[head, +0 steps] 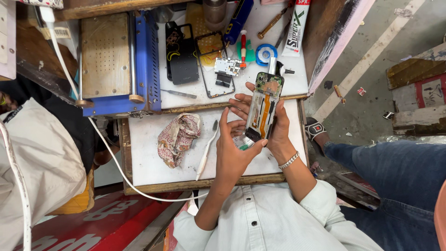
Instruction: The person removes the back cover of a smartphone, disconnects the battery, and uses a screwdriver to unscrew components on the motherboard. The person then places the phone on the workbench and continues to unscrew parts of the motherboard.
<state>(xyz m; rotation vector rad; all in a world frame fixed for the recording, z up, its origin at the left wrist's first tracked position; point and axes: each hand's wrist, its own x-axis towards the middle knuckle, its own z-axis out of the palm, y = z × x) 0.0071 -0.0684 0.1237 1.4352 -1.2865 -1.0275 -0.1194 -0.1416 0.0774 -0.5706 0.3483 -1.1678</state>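
My right hand [282, 134], with a metal bracelet on its wrist, holds an opened phone [265, 104] upright from behind. The phone's back is off, showing a green circuit board at the top and orange flex cables down the middle. My left hand [231, 151] sits at the phone's lower end, thumb tip against its bottom edge and fingers raised beside it. A small white and green part [242, 142] lies just under the phone, between my hands. Both hands hover over a white work board [148, 158].
A patterned cloth [179, 137] and a white prying tool [206, 151] lie on the board. Behind are a blue machine [118, 60], a black phone cover [182, 56], a phone frame [216, 74], a red screwdriver [243, 46] and a glue box [297, 28]. A white cable [111, 155] crosses the left. A jeans-clad leg [390, 167] is at the right.
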